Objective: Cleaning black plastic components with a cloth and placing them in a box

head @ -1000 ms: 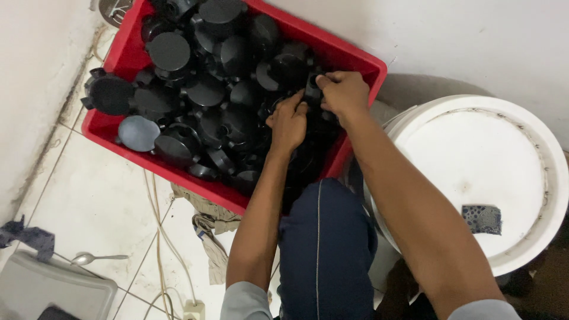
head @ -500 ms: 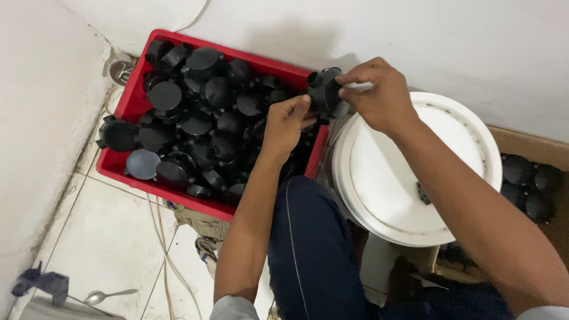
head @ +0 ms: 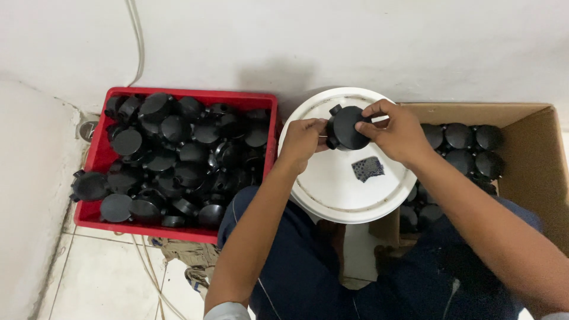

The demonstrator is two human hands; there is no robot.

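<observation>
Lifted clear of the red crate (head: 98,155), the black round fitting (head: 347,127) now hovers over the white bucket lid (head: 349,192), left hand (head: 303,141) and right hand (head: 398,131) each with a grip closed on its sides.

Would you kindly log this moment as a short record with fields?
Left hand: grips the round black part at its left side
Right hand: grips the same part from the right
Below hands: white bucket lid, small dark patch on it
Left: red crate of black parts
Right: cardboard box holding black parts
</observation>
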